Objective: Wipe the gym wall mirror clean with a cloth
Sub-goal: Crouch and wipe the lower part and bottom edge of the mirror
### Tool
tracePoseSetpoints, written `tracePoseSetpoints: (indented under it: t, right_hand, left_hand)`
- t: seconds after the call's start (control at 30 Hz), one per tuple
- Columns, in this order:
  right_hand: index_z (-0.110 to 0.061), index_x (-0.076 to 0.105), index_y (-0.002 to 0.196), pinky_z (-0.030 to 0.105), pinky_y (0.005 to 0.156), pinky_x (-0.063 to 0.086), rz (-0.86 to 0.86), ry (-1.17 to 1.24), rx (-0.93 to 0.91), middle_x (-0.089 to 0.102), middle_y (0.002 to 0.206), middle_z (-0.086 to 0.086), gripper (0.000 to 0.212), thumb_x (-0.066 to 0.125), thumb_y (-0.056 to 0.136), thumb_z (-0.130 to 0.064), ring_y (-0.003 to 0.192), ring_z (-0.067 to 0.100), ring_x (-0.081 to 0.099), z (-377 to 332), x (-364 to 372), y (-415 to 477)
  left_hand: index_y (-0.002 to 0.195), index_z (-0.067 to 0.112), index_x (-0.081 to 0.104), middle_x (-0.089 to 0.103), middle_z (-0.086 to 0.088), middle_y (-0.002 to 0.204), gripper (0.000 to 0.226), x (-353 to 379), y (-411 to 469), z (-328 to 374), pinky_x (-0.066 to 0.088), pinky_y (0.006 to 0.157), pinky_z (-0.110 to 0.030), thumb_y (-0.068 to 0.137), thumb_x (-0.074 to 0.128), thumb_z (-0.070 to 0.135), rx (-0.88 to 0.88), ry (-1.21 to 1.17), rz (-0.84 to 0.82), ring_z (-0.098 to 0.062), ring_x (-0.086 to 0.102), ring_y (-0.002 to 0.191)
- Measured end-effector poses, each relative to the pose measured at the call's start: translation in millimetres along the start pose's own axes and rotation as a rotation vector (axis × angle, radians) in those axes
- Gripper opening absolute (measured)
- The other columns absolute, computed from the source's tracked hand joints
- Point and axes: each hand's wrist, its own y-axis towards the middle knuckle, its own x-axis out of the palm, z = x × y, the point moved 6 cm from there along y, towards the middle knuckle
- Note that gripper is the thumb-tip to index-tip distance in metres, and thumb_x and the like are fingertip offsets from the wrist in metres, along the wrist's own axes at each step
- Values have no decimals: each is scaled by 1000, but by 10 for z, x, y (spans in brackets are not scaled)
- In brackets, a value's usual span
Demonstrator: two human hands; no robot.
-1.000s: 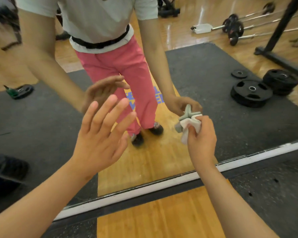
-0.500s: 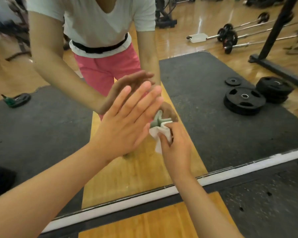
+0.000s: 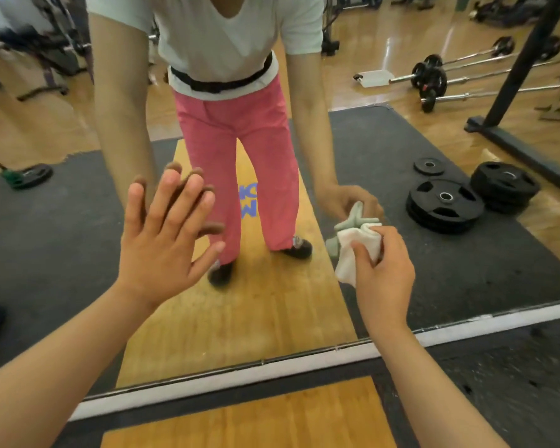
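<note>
Wiping step, low on the mirror (image 3: 466,279). Right hand (image 3: 383,276): fingers pinch the bunched white cloth (image 3: 353,253) against the glass. Left hand (image 3: 165,244): fingers spread, tips meeting their reflection. Next move, I judge: sweep the cloth sideways with even pressure.

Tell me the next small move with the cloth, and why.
Probably slide the cloth sideways across the mirror with light pressure. The right hand grips it bunched, seemingly against the low glass, while the left hand is spread open at the glass, so only a stroke is missing.
</note>
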Motion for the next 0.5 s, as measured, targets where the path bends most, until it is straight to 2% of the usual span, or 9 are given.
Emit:
tracePoseSetpoints:
  t: [0.07, 0.13, 0.33, 0.5]
  right_hand:
    - [-23, 53, 95, 21, 65, 38, 55, 16, 24, 58, 91, -4, 17, 65, 90, -11, 78, 3, 50, 6, 31, -35]
    - [-17, 56, 97, 24, 68, 40, 94, 37, 33, 60, 92, -3, 15, 66, 89, -10, 82, 11, 54, -46, 152, -141]
    - [-15, 59, 94, 24, 66, 43, -95, -28, -195, 61, 87, -4, 20, 73, 83, -6, 80, 12, 55, -383, 701, -495]
    - [-16, 60, 96, 18, 69, 42, -107, -35, -188, 58, 89, -10, 11, 66, 88, -19, 83, 5, 53, -372, 465, -301]
  left_hand:
    - [158, 14, 9, -4, 0, 166, 84, 7, -12, 10, -7, 122, -47, 94, 47, 52, -5, -8, 0, -23, -5, 153]
    - [158, 15, 9, -4, 1, 166, 85, 14, -24, 21, -6, 122, -47, 94, 48, 54, -2, -6, 18, -23, -4, 153]
    - [158, 14, 12, -1, 1, 166, 90, 42, -45, 9, -5, 123, -46, 91, 56, 55, -19, 10, 39, -22, -3, 153]
    - [158, 14, 11, 1, 0, 167, 90, 42, -37, 14, -4, 123, -46, 90, 55, 55, -15, 17, 47, -22, 0, 153]
